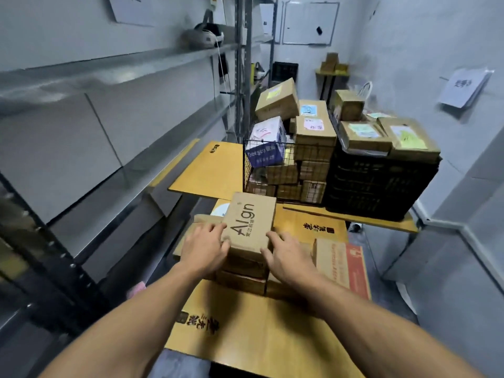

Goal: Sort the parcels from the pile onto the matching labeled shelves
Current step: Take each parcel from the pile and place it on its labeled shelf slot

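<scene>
A brown cardboard parcel printed "Algn" (250, 222) lies on top of a low stack of brown boxes (241, 279) in front of me. My left hand (204, 248) grips its left edge, fingers curled over the top. My right hand (286, 255) holds its right near corner, fingers curled against the side. A pile of labelled parcels (313, 126) fills a wire basket (261, 170) and tops a black crate (379, 184) further back. Grey metal shelves (114, 64) run along the left wall.
Yellow flattened cartons (245, 334) cover the surface under the stack. A brown box with red print (343, 268) sits right of my hands. A headset (201, 36) lies on the upper shelf. A paper sign (463, 88) hangs on the right wall.
</scene>
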Demonstrator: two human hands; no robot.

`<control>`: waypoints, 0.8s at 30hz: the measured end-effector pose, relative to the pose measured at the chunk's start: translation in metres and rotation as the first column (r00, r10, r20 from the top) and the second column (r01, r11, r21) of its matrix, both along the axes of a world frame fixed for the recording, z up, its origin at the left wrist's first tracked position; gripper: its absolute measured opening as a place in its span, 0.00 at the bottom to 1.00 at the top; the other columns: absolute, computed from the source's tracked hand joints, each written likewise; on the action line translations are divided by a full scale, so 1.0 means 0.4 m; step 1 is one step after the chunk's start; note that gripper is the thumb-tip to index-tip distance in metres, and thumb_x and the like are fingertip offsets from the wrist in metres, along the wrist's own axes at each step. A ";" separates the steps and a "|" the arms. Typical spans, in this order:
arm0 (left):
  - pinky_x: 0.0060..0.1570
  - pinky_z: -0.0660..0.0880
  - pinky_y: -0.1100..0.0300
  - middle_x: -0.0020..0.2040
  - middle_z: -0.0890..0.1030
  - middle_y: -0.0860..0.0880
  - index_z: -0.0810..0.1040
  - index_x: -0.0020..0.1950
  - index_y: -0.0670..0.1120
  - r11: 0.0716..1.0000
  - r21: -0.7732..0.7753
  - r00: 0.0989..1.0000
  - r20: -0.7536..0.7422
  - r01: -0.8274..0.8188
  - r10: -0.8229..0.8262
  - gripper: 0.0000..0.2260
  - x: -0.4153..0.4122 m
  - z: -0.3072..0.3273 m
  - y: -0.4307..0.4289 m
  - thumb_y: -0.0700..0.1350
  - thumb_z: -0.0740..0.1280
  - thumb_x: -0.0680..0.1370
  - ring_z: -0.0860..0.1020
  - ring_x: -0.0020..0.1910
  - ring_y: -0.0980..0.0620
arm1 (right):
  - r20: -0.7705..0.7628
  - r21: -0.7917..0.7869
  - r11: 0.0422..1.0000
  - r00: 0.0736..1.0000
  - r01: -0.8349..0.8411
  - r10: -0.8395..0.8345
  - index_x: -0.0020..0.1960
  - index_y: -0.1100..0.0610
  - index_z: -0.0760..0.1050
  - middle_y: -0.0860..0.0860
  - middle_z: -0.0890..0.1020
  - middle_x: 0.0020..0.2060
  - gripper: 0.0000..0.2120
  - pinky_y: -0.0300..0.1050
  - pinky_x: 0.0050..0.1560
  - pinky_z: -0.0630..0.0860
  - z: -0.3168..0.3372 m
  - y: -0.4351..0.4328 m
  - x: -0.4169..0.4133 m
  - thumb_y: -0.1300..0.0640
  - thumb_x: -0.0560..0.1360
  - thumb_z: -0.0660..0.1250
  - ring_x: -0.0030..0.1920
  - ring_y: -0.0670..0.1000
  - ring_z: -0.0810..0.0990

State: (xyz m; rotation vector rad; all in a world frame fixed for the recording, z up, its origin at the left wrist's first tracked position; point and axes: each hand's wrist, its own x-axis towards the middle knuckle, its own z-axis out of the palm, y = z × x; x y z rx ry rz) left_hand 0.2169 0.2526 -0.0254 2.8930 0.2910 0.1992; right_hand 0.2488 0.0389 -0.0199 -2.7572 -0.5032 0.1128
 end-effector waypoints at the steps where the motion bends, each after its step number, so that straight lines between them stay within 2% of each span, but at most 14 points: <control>1: 0.66 0.66 0.47 0.68 0.72 0.50 0.65 0.73 0.56 1.000 -0.020 1.000 -0.021 0.001 -0.001 0.22 0.024 -0.013 0.012 0.58 0.54 0.79 0.69 0.66 0.48 | -0.040 0.037 0.999 0.999 0.027 -0.026 0.76 0.44 0.62 0.51 0.71 0.69 0.24 0.54 0.65 0.72 -0.012 0.015 0.018 0.39 0.82 0.56 0.68 0.55 0.71; 6: 0.69 0.64 0.46 0.68 0.72 0.49 0.63 0.73 0.57 0.993 -0.116 0.996 -0.085 -0.002 -0.008 0.23 0.087 -0.085 0.039 0.61 0.54 0.80 0.68 0.67 0.46 | -0.162 0.213 0.962 0.977 0.172 -0.139 0.75 0.43 0.62 0.50 0.71 0.67 0.23 0.53 0.66 0.72 -0.066 0.068 0.063 0.41 0.82 0.57 0.66 0.53 0.72; 10: 0.67 0.66 0.51 0.67 0.73 0.50 0.65 0.72 0.56 0.918 -0.396 1.000 -0.018 -0.016 0.010 0.22 0.079 -0.128 0.035 0.58 0.59 0.79 0.68 0.67 0.50 | -0.247 0.308 0.917 0.952 0.255 -0.182 0.75 0.44 0.63 0.52 0.71 0.68 0.22 0.55 0.69 0.70 -0.102 0.095 0.055 0.44 0.82 0.59 0.68 0.55 0.72; 13: 0.66 0.64 0.59 0.67 0.73 0.52 0.68 0.71 0.54 0.874 -0.486 0.998 0.057 -0.006 0.039 0.22 0.058 -0.135 0.023 0.55 0.63 0.78 0.68 0.66 0.54 | -0.268 0.438 0.835 0.935 0.332 -0.231 0.73 0.49 0.69 0.55 0.74 0.68 0.21 0.49 0.69 0.68 -0.104 0.099 0.051 0.46 0.82 0.63 0.68 0.56 0.72; 15: 0.64 0.62 0.63 0.67 0.72 0.53 0.70 0.71 0.54 0.847 -0.532 0.993 0.101 0.003 0.060 0.21 0.039 -0.126 0.006 0.53 0.65 0.78 0.68 0.66 0.56 | -0.281 0.483 0.791 0.922 0.375 -0.265 0.70 0.48 0.72 0.54 0.75 0.66 0.19 0.50 0.66 0.70 -0.099 0.093 0.046 0.44 0.81 0.64 0.65 0.55 0.74; 19: 0.60 0.66 0.62 0.64 0.69 0.57 0.70 0.69 0.60 0.795 -0.601 0.980 0.194 0.083 0.044 0.20 -0.002 -0.079 -0.050 0.57 0.64 0.76 0.70 0.62 0.58 | -0.297 0.596 0.679 0.903 0.429 -0.310 0.61 0.43 0.73 0.50 0.76 0.61 0.14 0.49 0.58 0.73 -0.085 0.040 0.041 0.41 0.78 0.66 0.56 0.50 0.75; 22: 0.61 0.69 0.64 0.65 0.70 0.59 0.70 0.69 0.61 0.704 -0.681 0.950 0.309 0.201 0.028 0.22 -0.020 -0.035 -0.103 0.61 0.62 0.76 0.70 0.65 0.60 | -0.323 0.688 0.582 0.901 0.434 -0.290 0.58 0.41 0.71 0.46 0.77 0.58 0.10 0.54 0.58 0.77 -0.073 -0.020 0.046 0.43 0.78 0.67 0.59 0.51 0.76; 24: 0.60 0.70 0.67 0.65 0.73 0.59 0.71 0.70 0.60 0.624 -0.742 0.924 0.374 0.245 0.082 0.21 -0.024 -0.014 -0.131 0.59 0.62 0.77 0.72 0.65 0.61 | -0.327 0.747 0.513 0.906 0.423 -0.270 0.56 0.39 0.71 0.41 0.76 0.56 0.08 0.50 0.55 0.77 -0.064 -0.060 0.048 0.46 0.79 0.68 0.60 0.50 0.76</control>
